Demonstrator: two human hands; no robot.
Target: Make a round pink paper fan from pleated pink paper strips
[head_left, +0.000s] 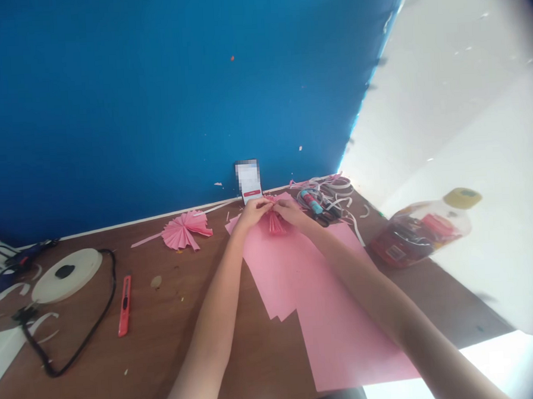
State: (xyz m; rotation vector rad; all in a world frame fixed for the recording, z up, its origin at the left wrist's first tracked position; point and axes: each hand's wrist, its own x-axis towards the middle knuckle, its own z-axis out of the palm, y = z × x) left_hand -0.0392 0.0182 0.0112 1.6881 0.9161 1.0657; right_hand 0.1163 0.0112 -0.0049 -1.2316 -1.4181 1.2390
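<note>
Both my hands meet at the far side of the brown table, near the blue wall. My left hand (254,211) and my right hand (289,211) pinch a pleated pink paper fan (275,221) between their fingertips, its folds hanging down toward me. Under my forearms lie several flat pink paper sheets (326,315). A finished pink paper fan (185,229) lies on the table to the left of my hands.
A phone (250,182) leans against the wall behind my hands. Glue stick, pens and paper strips (322,199) lie right of them. A plastic jar on its side (422,227) is at right. A red utility knife (124,296), black cable (92,328) and white round disc (67,273) are at left.
</note>
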